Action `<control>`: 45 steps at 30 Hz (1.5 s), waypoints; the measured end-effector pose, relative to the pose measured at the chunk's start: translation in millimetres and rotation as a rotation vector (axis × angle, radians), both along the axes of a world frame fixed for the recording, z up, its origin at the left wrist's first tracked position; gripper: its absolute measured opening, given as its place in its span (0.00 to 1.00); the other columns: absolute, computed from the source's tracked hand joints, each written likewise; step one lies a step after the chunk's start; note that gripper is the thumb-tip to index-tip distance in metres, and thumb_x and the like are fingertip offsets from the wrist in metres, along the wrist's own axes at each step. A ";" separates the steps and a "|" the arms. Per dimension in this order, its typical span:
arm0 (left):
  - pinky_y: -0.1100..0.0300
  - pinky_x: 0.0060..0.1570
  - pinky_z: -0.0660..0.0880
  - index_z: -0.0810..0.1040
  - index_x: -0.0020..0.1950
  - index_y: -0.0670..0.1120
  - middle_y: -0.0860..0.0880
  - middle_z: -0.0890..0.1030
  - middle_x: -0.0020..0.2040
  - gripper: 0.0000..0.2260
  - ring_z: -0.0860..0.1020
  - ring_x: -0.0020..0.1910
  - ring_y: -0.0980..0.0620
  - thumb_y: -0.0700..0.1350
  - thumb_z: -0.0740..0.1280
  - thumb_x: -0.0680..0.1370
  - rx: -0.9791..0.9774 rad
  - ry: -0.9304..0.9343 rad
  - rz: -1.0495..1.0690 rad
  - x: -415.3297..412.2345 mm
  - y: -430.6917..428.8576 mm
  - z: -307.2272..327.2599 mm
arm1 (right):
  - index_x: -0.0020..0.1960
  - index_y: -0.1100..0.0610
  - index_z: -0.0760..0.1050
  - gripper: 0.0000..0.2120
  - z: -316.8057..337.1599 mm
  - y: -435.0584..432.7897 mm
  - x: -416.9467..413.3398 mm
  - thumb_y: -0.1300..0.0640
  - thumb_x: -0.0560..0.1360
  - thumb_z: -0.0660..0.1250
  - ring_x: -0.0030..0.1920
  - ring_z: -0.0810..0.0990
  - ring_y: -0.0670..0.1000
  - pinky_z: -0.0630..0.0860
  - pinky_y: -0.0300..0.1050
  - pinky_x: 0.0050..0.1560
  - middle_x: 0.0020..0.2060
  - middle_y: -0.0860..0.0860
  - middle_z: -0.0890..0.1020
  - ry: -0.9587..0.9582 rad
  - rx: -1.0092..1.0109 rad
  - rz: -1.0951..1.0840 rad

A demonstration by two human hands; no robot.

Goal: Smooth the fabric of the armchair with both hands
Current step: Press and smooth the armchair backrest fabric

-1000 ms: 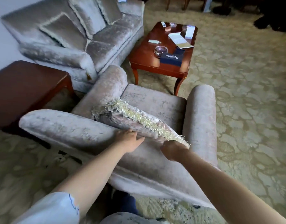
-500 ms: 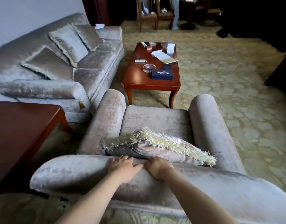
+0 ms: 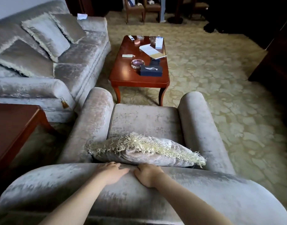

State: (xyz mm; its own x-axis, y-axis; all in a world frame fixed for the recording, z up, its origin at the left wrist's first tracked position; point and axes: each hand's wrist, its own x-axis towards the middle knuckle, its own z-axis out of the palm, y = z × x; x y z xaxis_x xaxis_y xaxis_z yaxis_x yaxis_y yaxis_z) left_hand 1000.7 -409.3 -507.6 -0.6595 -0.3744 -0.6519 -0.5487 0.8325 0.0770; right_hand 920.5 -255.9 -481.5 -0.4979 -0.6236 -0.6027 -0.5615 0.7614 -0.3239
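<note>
Armchair [image 3: 204, 192] is right below, backrest crest under both hands. Velvet is soft, padded and drags with the nap, so use flat palms and light pressure. Left hand [image 3: 112, 172] lies flat, fingers straight. Right hand [image 3: 147, 175] curls over the crest by the fringed cushion [image 3: 139, 155]; can't tell if it pinches fabric.

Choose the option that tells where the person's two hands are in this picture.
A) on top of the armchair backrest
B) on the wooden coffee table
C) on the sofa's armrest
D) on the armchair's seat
A: the left hand and the right hand sit side by side on top of the armchair backrest, just behind the fringed cushion.
</note>
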 end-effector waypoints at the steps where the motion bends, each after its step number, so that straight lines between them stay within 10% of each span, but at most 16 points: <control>1: 0.52 0.70 0.55 0.60 0.75 0.52 0.47 0.58 0.76 0.34 0.58 0.74 0.48 0.68 0.47 0.74 -0.009 -0.011 0.013 -2.9 -0.2 -1.9 | 0.69 0.58 0.69 0.28 -0.8 1.0 -0.8 0.44 0.80 0.44 0.69 0.69 0.61 0.64 0.56 0.70 0.70 0.61 0.70 -0.020 -0.010 0.019; 11: 0.54 0.64 0.61 0.73 0.66 0.50 0.49 0.72 0.69 0.24 0.68 0.68 0.50 0.59 0.49 0.77 -0.377 0.026 0.205 -48.3 62.3 20.2 | 0.72 0.58 0.61 0.29 -23.6 55.3 -68.9 0.39 0.81 0.46 0.71 0.66 0.60 0.61 0.54 0.72 0.72 0.60 0.66 -0.140 -0.174 0.326; 16: 0.40 0.69 0.47 0.64 0.73 0.50 0.47 0.62 0.75 0.29 0.57 0.73 0.47 0.62 0.46 0.76 -0.269 -0.034 0.226 -44.2 129.0 17.3 | 0.75 0.55 0.58 0.30 -27.3 93.4 -70.5 0.38 0.80 0.45 0.74 0.63 0.58 0.59 0.54 0.73 0.75 0.58 0.63 -0.136 -0.111 0.372; 31: 0.44 0.72 0.46 0.50 0.77 0.47 0.46 0.49 0.78 0.39 0.49 0.76 0.46 0.70 0.39 0.74 -0.126 -0.033 0.069 -20.2 127.5 33.3 | 0.72 0.59 0.67 0.38 -8.1 132.5 -35.3 0.32 0.76 0.45 0.70 0.69 0.59 0.62 0.54 0.71 0.70 0.60 0.71 0.231 0.083 -0.108; 45: 0.45 0.71 0.45 0.50 0.77 0.50 0.47 0.49 0.78 0.38 0.49 0.76 0.47 0.71 0.41 0.73 -0.096 -0.046 0.087 -20.8 120.9 30.2 | 0.74 0.57 0.62 0.40 -6.2 123.7 -37.5 0.31 0.75 0.42 0.72 0.65 0.63 0.62 0.61 0.70 0.73 0.62 0.66 0.141 0.155 -0.039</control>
State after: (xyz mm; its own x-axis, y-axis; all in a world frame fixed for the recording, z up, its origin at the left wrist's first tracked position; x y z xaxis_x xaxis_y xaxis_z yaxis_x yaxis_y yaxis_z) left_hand 979.8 -288.4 -477.3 -0.5922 -0.4910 -0.6389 -0.6201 0.7840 -0.0278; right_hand 883.1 -132.2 -487.6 -0.6060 -0.5077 -0.6123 -0.5622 0.8180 -0.1218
